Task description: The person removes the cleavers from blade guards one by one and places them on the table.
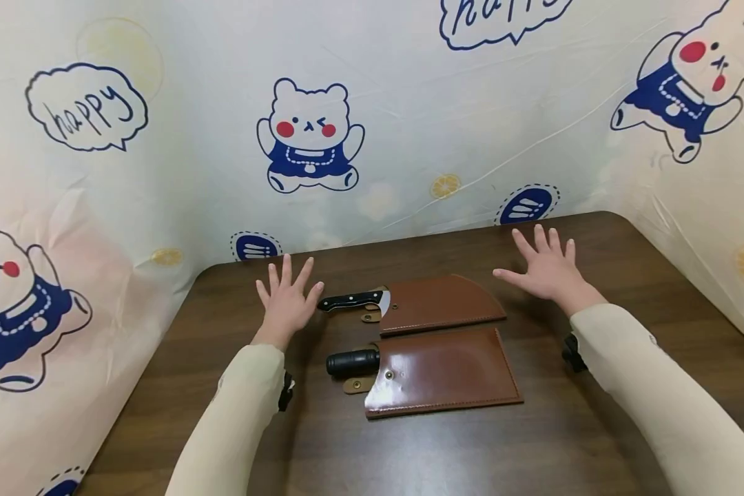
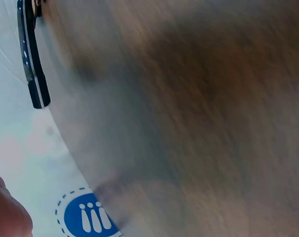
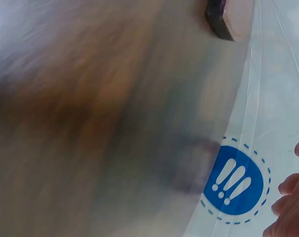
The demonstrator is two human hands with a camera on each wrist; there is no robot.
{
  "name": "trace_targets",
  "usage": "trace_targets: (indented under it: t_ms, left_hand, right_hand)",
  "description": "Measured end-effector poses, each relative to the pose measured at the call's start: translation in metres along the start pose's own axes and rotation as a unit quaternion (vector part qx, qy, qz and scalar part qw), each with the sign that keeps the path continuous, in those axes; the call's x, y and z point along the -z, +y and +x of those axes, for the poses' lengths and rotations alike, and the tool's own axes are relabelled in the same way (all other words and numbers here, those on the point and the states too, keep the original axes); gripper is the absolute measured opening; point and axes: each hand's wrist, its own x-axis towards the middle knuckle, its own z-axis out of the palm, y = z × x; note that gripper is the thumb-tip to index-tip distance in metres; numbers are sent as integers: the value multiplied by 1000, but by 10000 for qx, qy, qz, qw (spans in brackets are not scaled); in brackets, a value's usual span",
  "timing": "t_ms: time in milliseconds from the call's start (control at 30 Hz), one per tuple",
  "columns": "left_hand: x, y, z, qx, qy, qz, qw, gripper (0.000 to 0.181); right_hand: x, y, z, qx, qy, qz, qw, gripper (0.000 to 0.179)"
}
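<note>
Two cleavers in brown leather sheaths lie on the table, one behind the other, handles to the left. The far cleaver's sheath (image 1: 440, 303) has a curved end, and its riveted black handle (image 1: 350, 300) sticks out. On the near one, the sheath (image 1: 446, 375) is rectangular and the handle (image 1: 353, 362) thick, black and round. My left hand (image 1: 286, 303) is spread with straight fingers just left of the far handle, holding nothing. Over the table's right side, my right hand (image 1: 548, 269) is likewise spread and bare, beyond the far sheath's curved end. In the left wrist view the black handle (image 2: 31, 54) shows at upper left.
The brown wooden table (image 1: 446, 455) has rounded far corners. A pale curtain (image 1: 397, 124) printed with bears and "happy" bubbles hangs behind it and along both sides. Small strap tabs with snaps (image 1: 357, 385) stick out beside the handles. Dark wrist devices (image 1: 573, 353) sit under both sleeves.
</note>
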Motion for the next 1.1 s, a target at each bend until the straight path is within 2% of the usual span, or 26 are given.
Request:
trace_targets:
  t_ms: [133, 367, 533, 733, 1100]
  left_hand:
    - [-1, 7, 4, -262, 21, 57, 9996, 60]
    - [-5, 17, 6, -715, -37, 443, 9965, 58]
    - [-7, 23, 6, -872, -118, 480, 9950, 56]
    - [-9, 31, 10, -995, -126, 484, 9938, 54]
    - [-14, 45, 13, -1331, -580, 488, 9882, 54]
  right_hand:
    - [-2, -8, 8, 155, -66, 79, 9998, 99]
    - [-12, -22, 21, 615, -118, 202, 9978, 98]
    - [-17, -32, 28, 1067, -75, 301, 9938, 96]
    - [-21, -44, 34, 1620, -247, 375, 9858, 95]
    - [-32, -67, 38, 1662, -776, 579, 9813, 96]
